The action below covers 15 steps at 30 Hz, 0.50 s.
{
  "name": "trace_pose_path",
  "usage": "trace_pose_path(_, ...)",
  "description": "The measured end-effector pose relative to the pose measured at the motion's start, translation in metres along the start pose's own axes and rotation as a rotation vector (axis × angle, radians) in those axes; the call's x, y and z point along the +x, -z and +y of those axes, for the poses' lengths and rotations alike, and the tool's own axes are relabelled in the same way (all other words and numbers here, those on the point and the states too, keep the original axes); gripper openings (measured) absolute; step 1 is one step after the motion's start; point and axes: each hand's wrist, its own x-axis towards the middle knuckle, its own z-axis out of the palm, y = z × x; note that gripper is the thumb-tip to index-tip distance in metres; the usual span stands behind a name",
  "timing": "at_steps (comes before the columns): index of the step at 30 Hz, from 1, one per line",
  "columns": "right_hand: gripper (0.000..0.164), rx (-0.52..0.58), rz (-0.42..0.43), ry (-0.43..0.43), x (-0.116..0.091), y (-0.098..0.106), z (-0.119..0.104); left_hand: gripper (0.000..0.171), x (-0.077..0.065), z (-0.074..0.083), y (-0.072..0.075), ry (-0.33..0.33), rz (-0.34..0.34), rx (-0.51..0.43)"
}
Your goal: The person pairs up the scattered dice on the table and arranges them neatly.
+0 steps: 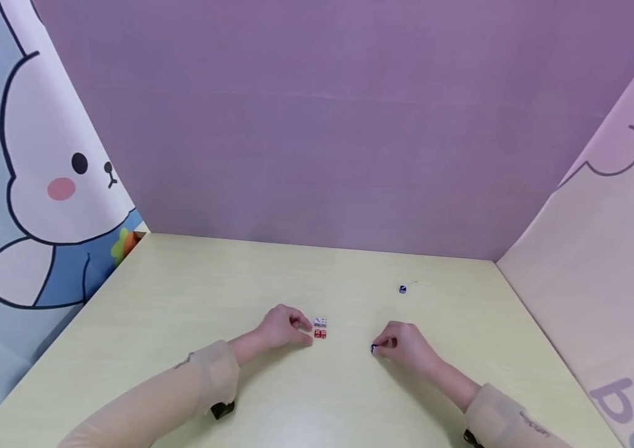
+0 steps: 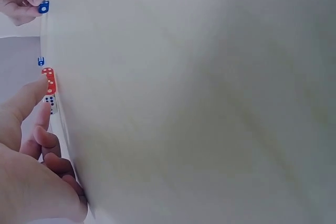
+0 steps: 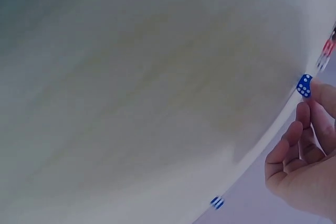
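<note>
My right hand (image 1: 406, 345) pinches a blue die (image 3: 304, 85) with white pips between thumb and fingertip, at the table surface. To its left, two red dice (image 1: 320, 334) sit side by side, with two white dice (image 1: 320, 322) in a row just behind them. The left hand (image 1: 285, 326) is at the left end of these rows, thumb and index finger spread and nothing seen between them. Whether its fingertips touch the dice I cannot tell; in the left wrist view they partly cover the red and white dice. A second blue die (image 1: 402, 289) lies farther back on the right.
The pale wooden table (image 1: 193, 280) is bounded by a purple panel (image 1: 322, 124) at the back. A rabbit-printed sheet (image 1: 59, 205) stands on the left and a pale printed sheet (image 1: 602, 280) on the right.
</note>
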Motion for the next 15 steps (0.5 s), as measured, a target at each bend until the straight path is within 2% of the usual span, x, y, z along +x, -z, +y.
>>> trace_pose_path(5, 0.010, 0.011, 0.002, 0.033, 0.000, -0.010, -0.012, 0.023, -0.007, 0.000, 0.002, 0.015, -0.007, -0.019)
trace_pose_path(15, 0.009, 0.004, -0.043, 0.084, 0.009, -0.027, -0.036, 0.024, -0.022, 0.005, 0.000, -0.002, -0.045, -0.041)
